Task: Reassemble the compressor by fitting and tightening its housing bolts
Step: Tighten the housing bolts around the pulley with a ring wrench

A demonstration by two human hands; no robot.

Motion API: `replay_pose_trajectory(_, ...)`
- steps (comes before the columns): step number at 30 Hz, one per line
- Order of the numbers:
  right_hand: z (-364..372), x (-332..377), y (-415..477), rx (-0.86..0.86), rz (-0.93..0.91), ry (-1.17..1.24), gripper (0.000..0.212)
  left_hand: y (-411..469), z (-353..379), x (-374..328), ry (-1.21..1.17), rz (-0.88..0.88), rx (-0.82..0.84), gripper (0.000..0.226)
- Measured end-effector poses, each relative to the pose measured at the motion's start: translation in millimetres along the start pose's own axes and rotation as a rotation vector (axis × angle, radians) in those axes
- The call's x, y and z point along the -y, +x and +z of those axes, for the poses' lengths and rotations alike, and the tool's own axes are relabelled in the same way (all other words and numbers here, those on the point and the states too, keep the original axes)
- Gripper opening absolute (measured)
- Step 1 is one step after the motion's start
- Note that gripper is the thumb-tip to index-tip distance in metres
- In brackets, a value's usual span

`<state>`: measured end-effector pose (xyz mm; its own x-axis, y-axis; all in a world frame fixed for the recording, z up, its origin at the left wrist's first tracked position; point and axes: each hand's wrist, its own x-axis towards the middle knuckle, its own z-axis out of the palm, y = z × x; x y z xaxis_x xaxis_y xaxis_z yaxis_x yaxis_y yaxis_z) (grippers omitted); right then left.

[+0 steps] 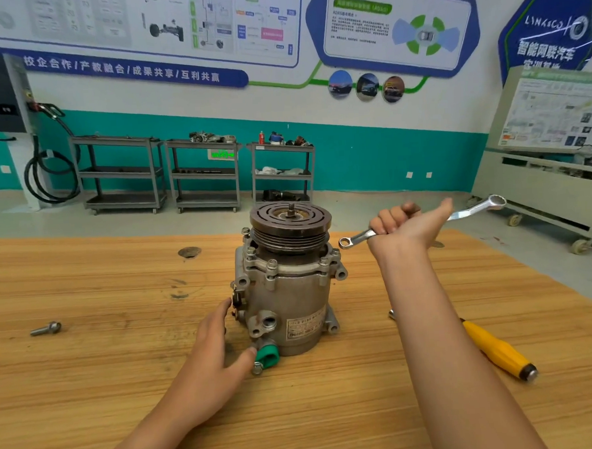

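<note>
Left hand braces the grey metal compressor with spread fingers, right hand grips a steel ring spanner; next, seating it on a housing bolt.

Wooden counter carried compressor, upright at centre. Loose bolt lay far left. Yellow-handled screwdriver lay at right. Dark round hole sat back left.

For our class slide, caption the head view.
Right hand holds a ring spanner beside the upright compressor; left hand rests against it.
</note>
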<state>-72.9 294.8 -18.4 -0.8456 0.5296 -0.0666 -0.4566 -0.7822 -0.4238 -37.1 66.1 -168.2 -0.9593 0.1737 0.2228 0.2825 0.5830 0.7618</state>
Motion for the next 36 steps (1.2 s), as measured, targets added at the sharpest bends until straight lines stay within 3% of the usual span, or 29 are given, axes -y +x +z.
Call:
replay_pose_trajectory(6,-7,-12,4,-0.052,0.014,0.002,0.048,1,0,0,0.004,-0.004,0.005,0.08)
replay_pose_trajectory(13,5,-27,-2,-0.095,-0.266,-0.197,0.037,1,1,2,0.005,-0.007,0.008,0.081)
replay_pose_trajectory(17,5,-31,4,-0.148,-0.278,-0.246,0.033,2,2,3,-0.001,-0.017,0.004,0.082)
replay_pose_trajectory(36,-33,-58,-41,-0.124,-0.602,-0.185,0.017,3,2,2,-0.025,-0.006,-0.009,0.083)
